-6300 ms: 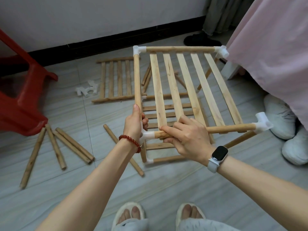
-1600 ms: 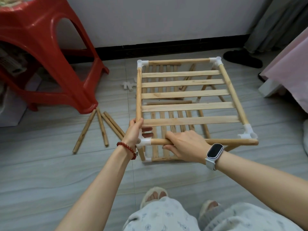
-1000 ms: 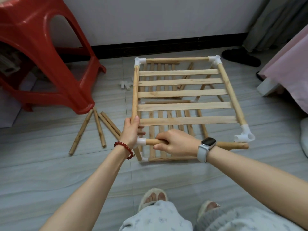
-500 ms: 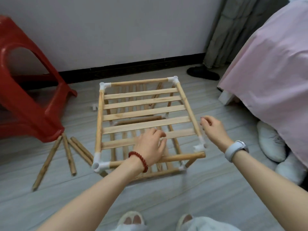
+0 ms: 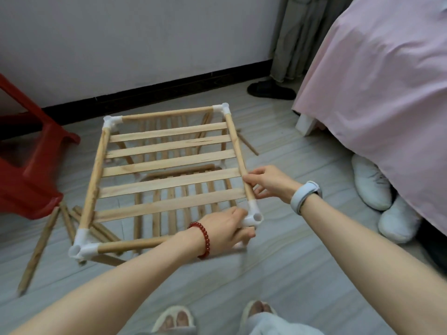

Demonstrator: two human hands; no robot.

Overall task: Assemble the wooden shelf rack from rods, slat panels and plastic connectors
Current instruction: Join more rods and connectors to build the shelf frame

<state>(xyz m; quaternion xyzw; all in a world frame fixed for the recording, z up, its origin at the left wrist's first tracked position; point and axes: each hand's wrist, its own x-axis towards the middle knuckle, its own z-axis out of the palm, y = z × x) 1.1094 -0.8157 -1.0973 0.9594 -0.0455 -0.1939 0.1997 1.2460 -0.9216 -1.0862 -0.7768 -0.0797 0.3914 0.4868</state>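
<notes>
A wooden slat panel (image 5: 167, 163) framed by rods stands raised above the floor, with white plastic connectors at its corners. My left hand (image 5: 225, 232) grips the right end of the near rod (image 5: 130, 245), just below the near right connector (image 5: 254, 215). My right hand (image 5: 268, 181) pinches the right side rod (image 5: 235, 146) just above that connector. The near left connector (image 5: 81, 247) holds the near rod's other end. A lower slat panel (image 5: 174, 211) shows through the gaps beneath.
Several loose rods (image 5: 65, 226) lie on the floor at left, beside a red plastic stool (image 5: 26, 180). A pink bedcover (image 5: 387, 93) hangs at right, with white slippers (image 5: 384, 201) under it. My feet (image 5: 217, 317) are at the bottom edge.
My left hand slid right along the near rod to its end at the near right connector. My right hand closed on the right side rod, which it only hovered beside before.
</notes>
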